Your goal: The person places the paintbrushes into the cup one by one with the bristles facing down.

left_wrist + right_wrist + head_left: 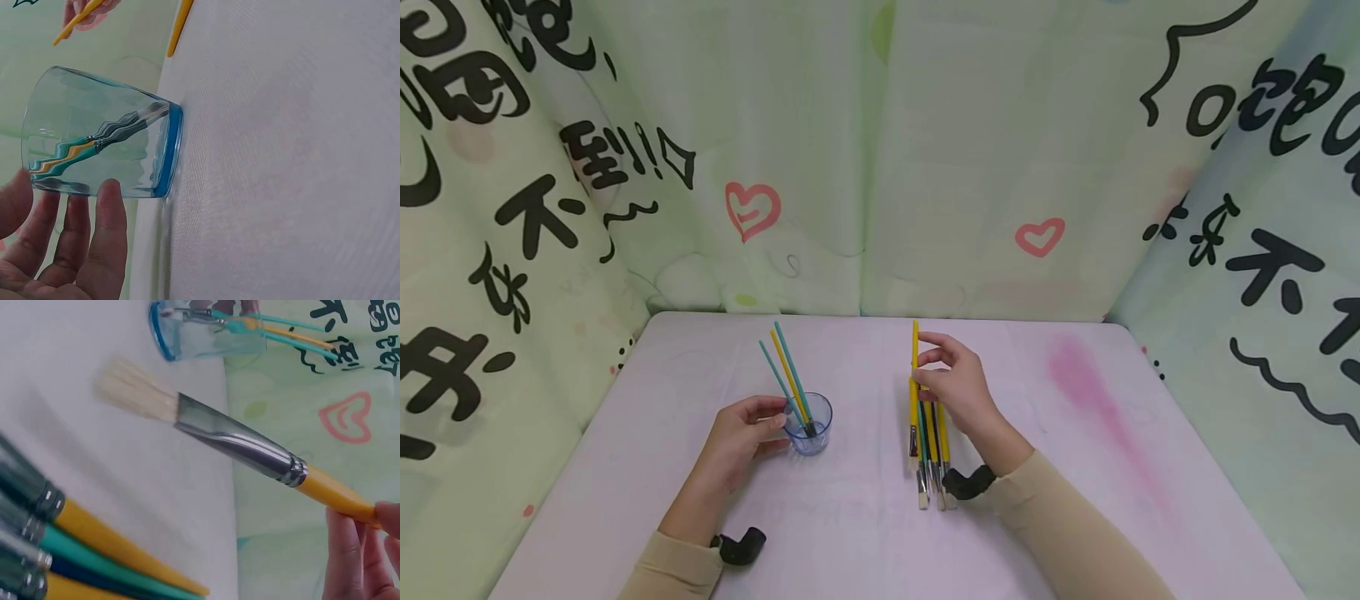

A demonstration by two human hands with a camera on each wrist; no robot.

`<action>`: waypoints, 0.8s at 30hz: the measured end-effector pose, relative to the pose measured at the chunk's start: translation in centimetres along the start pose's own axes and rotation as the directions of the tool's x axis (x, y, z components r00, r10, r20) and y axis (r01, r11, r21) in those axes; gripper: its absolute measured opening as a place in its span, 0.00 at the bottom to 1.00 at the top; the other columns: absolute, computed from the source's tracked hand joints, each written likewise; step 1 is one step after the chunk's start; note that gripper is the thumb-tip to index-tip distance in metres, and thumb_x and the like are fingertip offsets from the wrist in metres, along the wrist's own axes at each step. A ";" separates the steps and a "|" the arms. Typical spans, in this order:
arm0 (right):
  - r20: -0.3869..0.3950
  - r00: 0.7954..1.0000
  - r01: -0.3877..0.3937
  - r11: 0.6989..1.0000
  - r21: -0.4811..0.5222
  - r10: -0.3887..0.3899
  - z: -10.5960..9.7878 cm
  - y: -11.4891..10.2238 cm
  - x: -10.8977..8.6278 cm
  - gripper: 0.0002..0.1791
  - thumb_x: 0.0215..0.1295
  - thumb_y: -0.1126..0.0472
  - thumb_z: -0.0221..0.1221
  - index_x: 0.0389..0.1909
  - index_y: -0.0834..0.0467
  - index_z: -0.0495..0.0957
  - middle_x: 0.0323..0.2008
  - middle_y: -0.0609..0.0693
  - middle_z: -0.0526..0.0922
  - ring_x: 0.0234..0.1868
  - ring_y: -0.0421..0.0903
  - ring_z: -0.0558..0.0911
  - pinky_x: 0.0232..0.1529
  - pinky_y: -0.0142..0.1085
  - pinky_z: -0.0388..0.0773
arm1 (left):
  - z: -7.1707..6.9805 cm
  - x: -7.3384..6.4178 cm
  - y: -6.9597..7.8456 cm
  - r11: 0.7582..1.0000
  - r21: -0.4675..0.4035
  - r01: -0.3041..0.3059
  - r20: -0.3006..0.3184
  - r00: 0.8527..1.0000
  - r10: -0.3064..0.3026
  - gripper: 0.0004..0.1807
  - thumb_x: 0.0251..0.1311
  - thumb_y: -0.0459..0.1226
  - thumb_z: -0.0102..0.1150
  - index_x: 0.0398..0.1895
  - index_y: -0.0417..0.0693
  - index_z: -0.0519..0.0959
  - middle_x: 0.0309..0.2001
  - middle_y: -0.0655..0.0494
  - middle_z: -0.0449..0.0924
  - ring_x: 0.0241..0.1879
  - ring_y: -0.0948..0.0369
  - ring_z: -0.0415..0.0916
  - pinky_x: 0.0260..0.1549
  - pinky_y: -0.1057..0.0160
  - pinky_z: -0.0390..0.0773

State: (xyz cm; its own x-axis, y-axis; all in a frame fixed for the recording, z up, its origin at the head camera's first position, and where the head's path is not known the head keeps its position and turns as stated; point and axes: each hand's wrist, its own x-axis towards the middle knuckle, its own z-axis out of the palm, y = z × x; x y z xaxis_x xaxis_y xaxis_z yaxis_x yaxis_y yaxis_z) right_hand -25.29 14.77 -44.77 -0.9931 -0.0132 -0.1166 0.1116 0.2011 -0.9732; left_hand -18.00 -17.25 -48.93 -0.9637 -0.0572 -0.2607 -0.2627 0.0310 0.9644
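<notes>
Cup (125, 164) smooth, glossy, see-through; held brush (256, 449) with shiny metal ferrule (225, 430), matt bristles (137, 390); counter (281, 156) matt woven cloth to far edge.

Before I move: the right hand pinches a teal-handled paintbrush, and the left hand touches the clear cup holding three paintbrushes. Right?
Teal is wrong; the right wrist view shows yellow. The right hand pinches a yellow-handled paintbrush, and the left hand touches the clear cup holding three paintbrushes.

A printed curtain (940, 158) backs the pale table (842, 542).
</notes>
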 end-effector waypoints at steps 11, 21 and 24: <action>0.003 0.986 0.165 0.976 0.141 -0.167 2.7 -2.2 -0.7 0.32 0.68 0.72 0.67 0.72 0.50 0.77 0.44 0.52 0.82 0.36 0.43 0.89 0.42 0.45 0.94 | -0.1 0.2 -0.2 1.000 0.000 -0.009 0.009 1.000 0.009 0.19 0.73 0.28 0.63 0.65 0.34 0.80 0.59 0.40 0.82 0.49 0.58 0.84 0.50 0.55 0.92; 0.014 0.969 0.239 0.944 0.226 -0.249 5.3 -4.2 -0.9 0.32 0.69 0.72 0.67 0.71 0.49 0.77 0.46 0.53 0.82 0.38 0.46 0.89 0.43 0.46 0.94 | -0.1 0.3 -0.1 1.000 0.003 0.003 0.004 1.000 -0.003 0.19 0.73 0.28 0.63 0.65 0.35 0.81 0.59 0.41 0.82 0.50 0.57 0.84 0.51 0.55 0.92; 0.019 0.962 0.260 0.934 0.244 -0.273 6.1 -4.7 -0.8 0.31 0.69 0.72 0.67 0.70 0.49 0.78 0.46 0.53 0.82 0.38 0.47 0.89 0.43 0.46 0.93 | -0.1 0.3 -0.1 1.000 0.001 0.000 0.006 1.000 0.000 0.19 0.73 0.28 0.63 0.65 0.35 0.80 0.59 0.41 0.82 0.50 0.57 0.84 0.51 0.55 0.92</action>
State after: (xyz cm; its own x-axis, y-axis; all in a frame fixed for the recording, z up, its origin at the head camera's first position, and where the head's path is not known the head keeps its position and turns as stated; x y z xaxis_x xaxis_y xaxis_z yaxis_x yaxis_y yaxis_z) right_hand -24.76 7.89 -41.35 -0.9850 -0.0863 0.1497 -0.1453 -0.0546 -0.9879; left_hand -18.23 -17.41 -49.09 -0.9640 -0.0512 -0.2608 -0.2626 0.0317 0.9644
